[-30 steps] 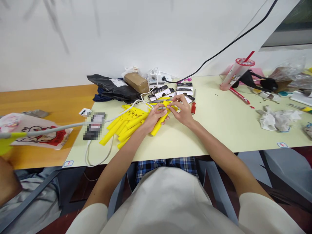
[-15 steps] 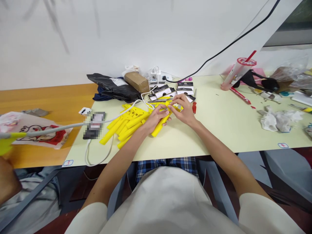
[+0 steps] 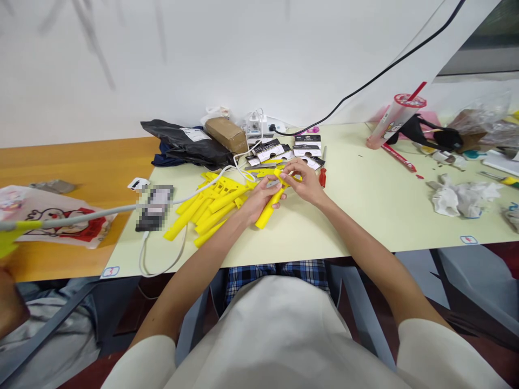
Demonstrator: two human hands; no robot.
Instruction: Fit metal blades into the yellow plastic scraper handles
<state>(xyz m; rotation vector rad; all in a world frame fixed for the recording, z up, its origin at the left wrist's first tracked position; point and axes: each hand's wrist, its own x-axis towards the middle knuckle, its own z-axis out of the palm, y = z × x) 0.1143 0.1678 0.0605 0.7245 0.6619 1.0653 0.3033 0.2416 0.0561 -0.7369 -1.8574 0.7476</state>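
Between my two hands is a yellow plastic handle (image 3: 265, 214), slanting from upper right to lower left. My left hand (image 3: 260, 200) is wrapped round its middle, fingertips showing on its right side. At the upper end, my right hand (image 3: 303, 182) pinches the yellow part with thumb and fingers; fine detail there is covered by the fingers. A pile of similar yellow handles (image 3: 206, 208) lies left of my left hand. Just beyond my hands are flat grey blades (image 3: 265, 166), partly hidden, and black-and-white card packets (image 3: 271, 151). A red-handled screwdriver (image 3: 323, 177) lies right of my right hand.
A white cable (image 3: 97, 212) crosses the left side over a blurred black device (image 3: 155, 208). Behind stand a black plastic bag (image 3: 190, 146), a cardboard box (image 3: 226, 135) and a power strip (image 3: 259, 127). On the right are a tumbler (image 3: 395, 121), a red marker (image 3: 399, 158) and crumpled tissue (image 3: 464, 197).
The handle has turned slightly in my hands, its lower end shifting a little right. Both hands keep their hold, and the view has moved slightly.
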